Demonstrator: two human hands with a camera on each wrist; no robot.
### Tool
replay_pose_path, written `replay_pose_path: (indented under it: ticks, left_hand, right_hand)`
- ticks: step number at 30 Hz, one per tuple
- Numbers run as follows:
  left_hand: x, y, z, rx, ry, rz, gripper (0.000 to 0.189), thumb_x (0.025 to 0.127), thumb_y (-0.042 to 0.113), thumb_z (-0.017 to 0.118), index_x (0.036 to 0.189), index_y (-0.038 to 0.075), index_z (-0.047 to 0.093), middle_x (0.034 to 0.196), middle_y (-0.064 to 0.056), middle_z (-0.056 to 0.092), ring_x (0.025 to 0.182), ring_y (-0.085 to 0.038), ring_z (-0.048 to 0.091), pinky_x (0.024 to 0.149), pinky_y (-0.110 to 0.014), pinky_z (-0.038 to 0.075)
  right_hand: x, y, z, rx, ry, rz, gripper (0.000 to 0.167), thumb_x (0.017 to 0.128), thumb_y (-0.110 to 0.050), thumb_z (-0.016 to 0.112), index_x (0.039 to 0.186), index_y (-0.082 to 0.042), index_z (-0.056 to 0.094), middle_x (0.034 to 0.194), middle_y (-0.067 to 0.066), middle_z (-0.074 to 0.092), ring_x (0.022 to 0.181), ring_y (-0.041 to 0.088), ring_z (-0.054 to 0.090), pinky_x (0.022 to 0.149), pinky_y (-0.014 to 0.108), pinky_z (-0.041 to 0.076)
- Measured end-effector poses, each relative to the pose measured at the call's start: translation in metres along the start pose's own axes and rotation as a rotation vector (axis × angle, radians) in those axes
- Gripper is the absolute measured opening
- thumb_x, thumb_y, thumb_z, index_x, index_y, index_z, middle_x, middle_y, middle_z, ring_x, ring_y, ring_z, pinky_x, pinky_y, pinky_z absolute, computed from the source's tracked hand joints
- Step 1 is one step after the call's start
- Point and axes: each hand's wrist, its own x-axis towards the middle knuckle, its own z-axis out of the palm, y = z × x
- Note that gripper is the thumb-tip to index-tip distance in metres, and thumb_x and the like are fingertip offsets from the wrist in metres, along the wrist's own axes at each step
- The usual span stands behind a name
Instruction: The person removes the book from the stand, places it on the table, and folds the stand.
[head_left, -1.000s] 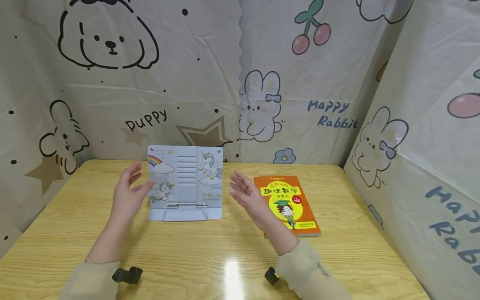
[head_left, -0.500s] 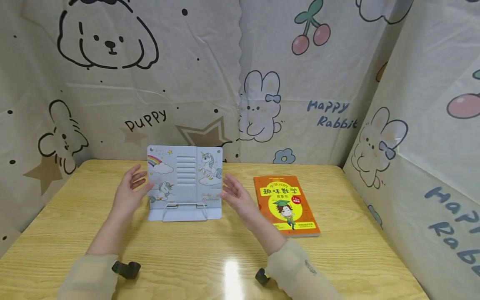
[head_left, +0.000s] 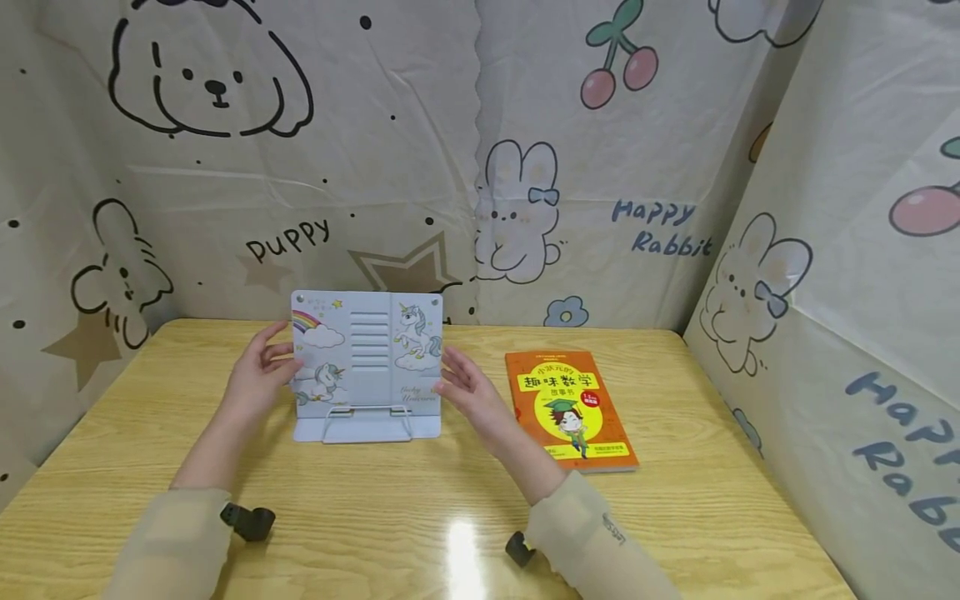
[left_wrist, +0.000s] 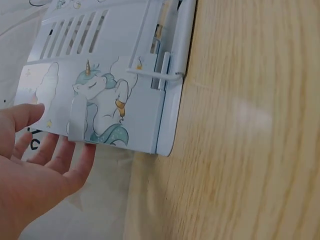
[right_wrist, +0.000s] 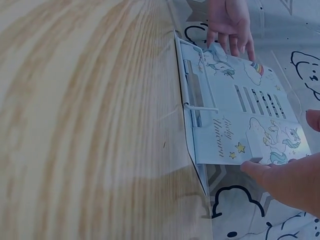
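A white book stand (head_left: 371,367) with unicorn and rainbow prints stands tilted back on the wooden table, its wire page holder (head_left: 369,423) folded out in front. My left hand (head_left: 258,367) holds its left edge, the thumb in front of the panel and the other fingers reaching behind the edge in the left wrist view. At the opposite side my right hand (head_left: 476,400) has nearly straight fingers along the edge. In the right wrist view a fingertip (right_wrist: 248,167) touches the stand's side, while most of that hand is out of frame. An orange book (head_left: 573,410) lies flat right of my right hand.
Behind the table (head_left: 420,508) hangs a pale printed cloth (head_left: 420,167), close to the stand's back. More cloth encloses the right side. A dark wrist camera (head_left: 251,522) sits on the left sleeve, another (head_left: 519,549) on the right.
My right hand has moved left, away from the orange book, to the stand's right edge. My left hand has closed in on the left edge. The stand stays in place.
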Motion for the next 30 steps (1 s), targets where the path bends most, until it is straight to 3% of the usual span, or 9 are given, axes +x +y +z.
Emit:
replay_pose_path:
  ticks: [6, 18, 26, 30]
  left_hand:
    - [0.0048, 0.0004, -0.0017, 0.012, -0.045, 0.058, 0.065, 0.096, 0.010, 0.052, 0.151, 0.014, 0.018, 0.127, -0.028, 0.049, 0.089, 0.006, 0.051, 0.074, -0.010, 0.049]
    - [0.0093, 0.0045, -0.0017, 0.009, 0.007, 0.050, 0.056, 0.095, 0.006, 0.052, 0.147, 0.008, 0.029, 0.128, -0.027, 0.049, 0.086, 0.007, 0.053, 0.072, -0.017, 0.053]
    - [0.0090, 0.0009, 0.0006, 0.015, 0.012, 0.055, 0.055, 0.095, 0.005, 0.052, 0.145, 0.007, 0.029, 0.130, -0.026, 0.047, 0.094, -0.007, 0.053, 0.074, -0.009, 0.048]
    - [0.0082, 0.0011, 0.0010, 0.023, 0.013, 0.059, 0.056, 0.095, 0.005, 0.053, 0.146, 0.006, 0.029, 0.128, -0.027, 0.047, 0.092, -0.004, 0.053, 0.074, -0.006, 0.046]
  right_hand:
    - [-0.0003, 0.0008, 0.0016, -0.046, 0.001, 0.037, 0.060, 0.094, -0.014, 0.055, 0.149, -0.016, 0.029, 0.153, 0.001, 0.029, 0.141, 0.024, 0.027, 0.115, 0.046, 0.024]
    - [0.0029, -0.0060, 0.0062, -0.090, 0.033, 0.117, 0.060, 0.093, -0.017, 0.055, 0.148, -0.018, 0.031, 0.153, 0.000, 0.029, 0.141, 0.022, 0.027, 0.115, 0.046, 0.023]
    - [0.0051, -0.0045, 0.0065, -0.053, 0.043, 0.119, 0.061, 0.092, -0.014, 0.055, 0.148, -0.018, 0.032, 0.152, 0.002, 0.033, 0.139, 0.024, 0.029, 0.115, 0.047, 0.023]
    - [0.0050, -0.0044, 0.0067, -0.055, 0.041, 0.108, 0.061, 0.092, -0.014, 0.055, 0.149, -0.019, 0.031, 0.152, 0.001, 0.032, 0.139, 0.024, 0.029, 0.115, 0.048, 0.022]
